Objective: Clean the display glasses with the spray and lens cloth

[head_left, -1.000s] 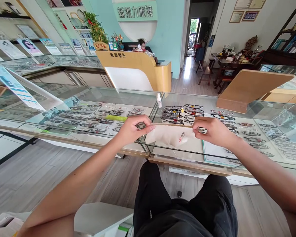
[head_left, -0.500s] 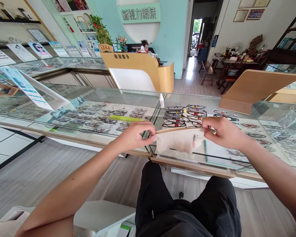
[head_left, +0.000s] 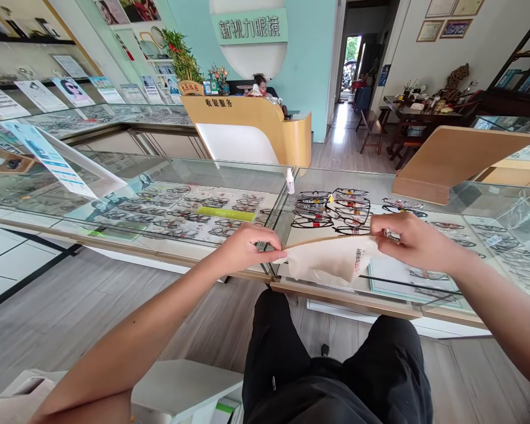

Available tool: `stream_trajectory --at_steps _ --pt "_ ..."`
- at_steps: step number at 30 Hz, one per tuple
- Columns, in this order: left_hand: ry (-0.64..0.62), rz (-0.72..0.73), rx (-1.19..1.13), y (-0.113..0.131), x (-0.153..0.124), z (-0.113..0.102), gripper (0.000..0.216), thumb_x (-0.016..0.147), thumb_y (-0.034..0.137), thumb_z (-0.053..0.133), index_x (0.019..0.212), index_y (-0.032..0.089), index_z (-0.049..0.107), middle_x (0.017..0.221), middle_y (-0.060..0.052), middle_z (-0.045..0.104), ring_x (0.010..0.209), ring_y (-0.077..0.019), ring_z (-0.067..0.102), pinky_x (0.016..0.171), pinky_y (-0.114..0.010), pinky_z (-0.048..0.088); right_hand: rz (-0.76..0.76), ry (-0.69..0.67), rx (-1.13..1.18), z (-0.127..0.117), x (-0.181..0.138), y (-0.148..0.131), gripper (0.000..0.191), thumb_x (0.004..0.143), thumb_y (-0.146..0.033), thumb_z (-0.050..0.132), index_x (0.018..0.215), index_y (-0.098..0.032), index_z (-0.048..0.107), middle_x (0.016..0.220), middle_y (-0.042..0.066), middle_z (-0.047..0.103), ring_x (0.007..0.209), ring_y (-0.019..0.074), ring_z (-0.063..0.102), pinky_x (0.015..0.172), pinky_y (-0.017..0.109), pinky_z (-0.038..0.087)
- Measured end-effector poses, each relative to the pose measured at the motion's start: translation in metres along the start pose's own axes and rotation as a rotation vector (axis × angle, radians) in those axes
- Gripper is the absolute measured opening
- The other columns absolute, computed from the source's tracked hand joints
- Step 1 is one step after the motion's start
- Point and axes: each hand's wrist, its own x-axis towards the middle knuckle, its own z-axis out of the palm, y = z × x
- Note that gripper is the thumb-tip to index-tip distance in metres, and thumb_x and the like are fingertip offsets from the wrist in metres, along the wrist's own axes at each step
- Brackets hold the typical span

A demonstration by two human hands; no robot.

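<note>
- The left hand pinches one upper corner of a pale cloth between the thumb and the bent fingers.
- The right hand holds the opposite upper corner in the same manner, with thumb and fingers closed together.
- The cloth is between the two hands, above the glass counter; its zigzag upper edge is stretched, and the lower part hangs in soft folds.
- Near the right hand, the cloth carries a small print in dark and red, which seems to be writing, but it is too small for me to read.
- Just beyond the cloth, several dark eyeglass frames lie in rows.
- A small white bottle stands upright near these frames.
- On the left side, more eyeglasses lie in rows, with a yellow-green strip among them.
- A brown panel leans at the right, well apart from the cloth.
</note>
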Motion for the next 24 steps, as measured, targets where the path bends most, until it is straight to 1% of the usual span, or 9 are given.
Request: stream_trajectory --at_steps 3,8,14,16,18,20,21,22,24 --pt "-0.023 0.017 0.011 0.007 0.000 -0.001 0.022 0.096 0.030 0.078 0.076 0.021 0.075 0.074 -0.001 0.076 0.065 -0.0125 0.066 0.067 -0.025 0.046 0.043 -0.038 0.078 -0.004 -0.001 0.002 0.015 0.085 -0.013 0.060 0.078 -0.024 0.054 0.071 -0.004 0.061 0.067 0.0148 0.052 0.065 0.029 0.039" --pt "-0.041 -0.016 -0.027 0.013 0.000 0.001 0.026 0.094 0.029 0.077 0.072 0.020 0.068 0.070 0.000 0.072 0.063 -0.0119 0.062 0.066 -0.025 0.044 0.097 -0.091 0.188 -0.008 -0.002 0.001 0.015 0.086 -0.016 0.065 0.076 -0.024 0.057 0.073 -0.003 0.064 0.071 0.0155 0.055 0.067 0.028 0.042" --pt "-0.099 -0.041 -0.044 0.023 -0.001 -0.004 0.022 0.087 0.024 0.078 0.072 0.019 0.063 0.071 0.002 0.071 0.064 -0.0109 0.062 0.068 -0.023 0.045 0.102 -0.129 0.189 -0.012 -0.005 -0.003 0.014 0.083 -0.015 0.068 0.076 -0.024 0.059 0.074 -0.004 0.069 0.069 0.0144 0.059 0.066 0.028 0.043" --pt "-0.105 -0.077 -0.041 0.027 -0.002 -0.006 0.017 0.087 0.025 0.078 0.077 0.020 0.066 0.075 0.001 0.072 0.068 -0.0119 0.065 0.070 -0.023 0.048 0.102 -0.129 0.165 -0.012 -0.007 -0.004 0.015 0.084 -0.016 0.068 0.076 -0.024 0.059 0.074 -0.004 0.069 0.068 0.0144 0.059 0.065 0.028 0.043" --pt "-0.096 -0.135 -0.039 0.029 -0.003 -0.007 0.012 0.089 0.029 0.078 0.093 0.020 0.073 0.084 0.000 0.075 0.076 -0.0141 0.069 0.074 -0.024 0.050 0.094 -0.123 0.143 -0.013 -0.009 -0.004 0.015 0.087 -0.018 0.069 0.077 -0.024 0.059 0.074 -0.003 0.070 0.068 0.0149 0.060 0.066 0.028 0.044" --pt "-0.088 -0.181 -0.022 0.029 -0.004 -0.006 0.023 0.094 0.036 0.076 0.112 0.021 0.077 0.091 -0.002 0.078 0.083 -0.0159 0.072 0.077 -0.025 0.052 0.085 -0.106 0.126 -0.013 -0.011 -0.003 0.012 0.093 -0.023 0.069 0.083 -0.025 0.063 0.079 -0.001 0.073 0.072 0.0163 0.064 0.068 0.028 0.047" --pt "-0.084 -0.195 -0.010 0.028 -0.004 -0.006 0.026 0.096 0.038 0.074 0.116 0.021 0.078 0.093 -0.002 0.078 0.084 -0.0165 0.072 0.078 -0.026 0.052 0.084 -0.103 0.117 -0.013 -0.013 -0.002 0.008 0.096 -0.026 0.068 0.088 -0.025 0.066 0.085 0.000 0.076 0.076 0.0173 0.068 0.070 0.029 0.049" --pt "-0.079 -0.202 0.001 0.028 -0.005 -0.005 0.025 0.098 0.039 0.072 0.115 0.022 0.079 0.093 -0.003 0.078 0.085 -0.0168 0.072 0.079 -0.026 0.052 0.087 -0.102 0.102 -0.013 -0.015 -0.002 0.005 0.099 -0.030 0.068 0.096 -0.026 0.069 0.091 0.001 0.078 0.081 0.0184 0.071 0.073 0.029 0.050" --pt "-0.051 -0.198 0.013 0.027 -0.005 -0.003 0.020 0.101 0.039 0.069 0.103 0.021 0.079 0.093 -0.003 0.078 0.086 -0.0171 0.071 0.081 -0.027 0.051 0.105 -0.107 0.057 -0.011 -0.018 -0.002 0.013 0.103 -0.035 0.065 0.113 -0.028 0.072 0.102 0.003 0.082 0.089 0.0207 0.076 0.077 0.031 0.053"
